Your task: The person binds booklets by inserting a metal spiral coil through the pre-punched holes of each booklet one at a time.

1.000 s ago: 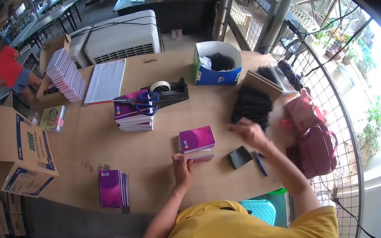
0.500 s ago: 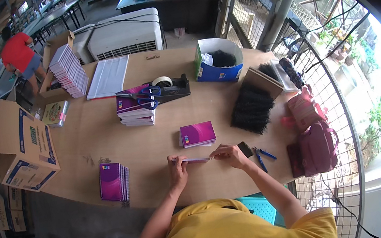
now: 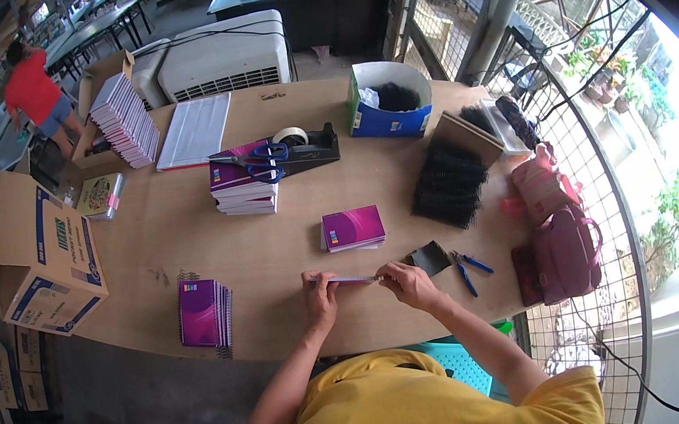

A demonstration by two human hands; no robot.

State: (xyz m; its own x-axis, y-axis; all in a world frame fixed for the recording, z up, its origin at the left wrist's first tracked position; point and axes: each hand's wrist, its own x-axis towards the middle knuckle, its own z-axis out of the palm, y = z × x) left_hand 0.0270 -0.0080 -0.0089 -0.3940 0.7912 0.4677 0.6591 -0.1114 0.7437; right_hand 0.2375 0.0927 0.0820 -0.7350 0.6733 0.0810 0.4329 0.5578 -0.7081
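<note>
Between my two hands, just above the near part of the table, a thin purple notebook is held nearly edge-on. My left hand is closed on its left end, the thumb and fingers pinching it. At the opposite end, the fingers of my right hand are pressed together on the edge; any binding coil there is too small to make out. Just beyond lies a small stack of purple notebooks. Beside my right hand are a dark green pad and blue-handled pliers.
Coil-bound notebooks lie at the left. Farther off, scissors rest on a notebook stack beside a tape dispenser. Black coils, a blue box and a maroon bag occupy the right. An open carton stands far left.
My right fingers have closed in tighter at the notebook's end, and more of the dark green pad shows. The view has shifted slightly. A person in red at the back has straightened up.
</note>
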